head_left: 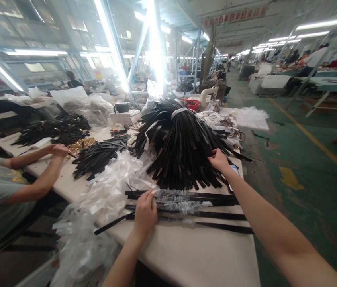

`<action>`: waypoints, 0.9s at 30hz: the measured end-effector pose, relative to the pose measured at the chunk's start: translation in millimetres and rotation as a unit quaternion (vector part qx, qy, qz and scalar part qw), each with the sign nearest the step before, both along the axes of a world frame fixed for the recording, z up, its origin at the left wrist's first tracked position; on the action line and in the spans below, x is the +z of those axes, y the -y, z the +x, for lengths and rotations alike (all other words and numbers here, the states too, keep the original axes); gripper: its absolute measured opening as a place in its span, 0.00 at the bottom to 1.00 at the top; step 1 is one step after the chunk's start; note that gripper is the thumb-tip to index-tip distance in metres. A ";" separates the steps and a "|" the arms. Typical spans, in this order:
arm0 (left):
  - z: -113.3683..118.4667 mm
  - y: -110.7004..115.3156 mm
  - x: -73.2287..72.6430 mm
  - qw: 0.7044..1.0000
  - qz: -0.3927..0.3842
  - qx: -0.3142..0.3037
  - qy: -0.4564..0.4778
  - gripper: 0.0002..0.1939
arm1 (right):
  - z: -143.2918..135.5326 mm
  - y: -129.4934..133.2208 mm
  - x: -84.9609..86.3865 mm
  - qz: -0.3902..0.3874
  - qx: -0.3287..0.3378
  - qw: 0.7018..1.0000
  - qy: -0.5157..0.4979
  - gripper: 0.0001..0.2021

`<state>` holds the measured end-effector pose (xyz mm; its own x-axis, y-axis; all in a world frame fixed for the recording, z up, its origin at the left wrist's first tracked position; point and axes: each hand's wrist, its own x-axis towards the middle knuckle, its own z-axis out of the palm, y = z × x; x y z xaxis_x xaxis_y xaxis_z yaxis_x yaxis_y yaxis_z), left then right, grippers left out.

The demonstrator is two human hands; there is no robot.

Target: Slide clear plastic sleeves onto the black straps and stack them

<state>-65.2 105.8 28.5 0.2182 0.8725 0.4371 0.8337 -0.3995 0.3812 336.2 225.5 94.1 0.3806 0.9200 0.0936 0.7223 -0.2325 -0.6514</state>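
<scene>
Several long black straps (222,215) lie side by side across the table, with crinkled clear plastic sleeves (186,206) around their middles. My left hand (145,213) is closed over the left part of these straps, next to the sleeve ends; its fingertips are partly hidden. Beyond them rises a large bundle of black straps (183,147), bound near its top by a pale band (179,113) and fanned out below. At the right edge of this bundle my right hand (219,161) has thumb and index finger pinched on a strap.
Loose clear plastic (108,179) spills over the table's left edge. Behind it lies a smaller pile of black straps (102,153). A co-worker's hands (58,151) are at the left. A phone (233,175) lies under my right forearm, and a green floor (312,159) runs along the right.
</scene>
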 end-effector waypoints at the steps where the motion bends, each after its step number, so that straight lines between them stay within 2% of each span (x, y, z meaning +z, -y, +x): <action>1: -4.5 -13.2 6.5 1.000 0.004 0.011 -0.012 0.22 | -2.6 3.9 5.6 0.010 0.011 1.000 -0.013 0.22; 4: -19.5 -54.5 22.0 0.996 -0.011 -0.018 -0.084 0.27 | -15.3 22.8 29.6 0.028 0.058 0.996 -0.055 0.18; 6: -28.1 -78.0 28.3 0.988 -0.035 -0.057 -0.137 0.28 | -25.4 46.2 51.7 0.037 0.113 0.986 -0.117 0.15; 8: -33.9 -95.2 32.6 0.980 -0.057 -0.091 -0.168 0.23 | -34.3 80.9 77.3 0.065 0.189 0.948 -0.246 0.16; 10: -36.4 -105.8 37.7 0.978 -0.067 -0.108 -0.165 0.17 | -41.1 124.4 103.3 0.077 0.252 0.913 -0.310 0.16; 11: -36.2 -108.8 41.4 0.980 -0.068 -0.109 -0.151 0.16 | -44.2 147.3 115.1 0.087 0.273 0.908 -0.306 0.16; 13: -32.7 -110.2 52.4 0.988 -0.069 -0.096 -0.099 0.12 | -50.8 188.8 133.4 0.117 0.294 0.916 -0.248 0.14; 15: -24.4 -106.1 67.9 0.993 -0.079 -0.086 -0.025 0.09 | -60.2 216.1 141.3 0.167 0.307 0.918 -0.186 0.08; 17: -11.1 -97.6 86.4 0.989 -0.100 -0.092 0.055 0.09 | -73.7 223.5 135.8 0.187 0.320 0.912 -0.177 0.04; 18: -3.0 -92.1 96.0 0.984 -0.112 -0.101 0.096 0.10 | -82.0 220.0 128.0 0.173 0.329 0.906 -0.201 0.06; 19: 5.7 -86.0 105.4 0.977 -0.126 -0.111 0.134 0.11 | -91.1 212.8 117.3 0.147 0.334 0.900 -0.239 0.09; 21: 23.3 -72.9 122.7 0.959 -0.154 -0.125 0.202 0.12 | -110.6 192.5 90.8 0.048 0.333 0.880 -0.336 0.16; 22: 31.5 -66.1 130.3 0.951 -0.168 -0.130 0.227 0.12 | -120.1 181.9 77.1 0.006 0.308 0.874 -0.376 0.18; 23: 38.9 -59.3 136.9 0.944 -0.179 -0.135 0.242 0.12 | -128.9 172.4 64.4 -0.016 0.278 0.877 -0.392 0.18; 25: 51.0 -46.6 147.2 0.939 -0.193 -0.151 0.242 0.11 | -143.1 158.5 44.9 -0.006 0.239 0.892 -0.383 0.18; 27: 58.5 -36.5 153.9 0.940 -0.200 -0.176 0.213 0.11 | -152.0 150.8 34.2 0.016 0.226 0.906 -0.358 0.24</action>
<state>-6.7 142.3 182.4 0.4037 0.8921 0.2030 0.4151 -0.3763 0.8283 184.2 74.7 128.3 -0.0595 0.9982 0.0012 0.1296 0.0089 -0.9915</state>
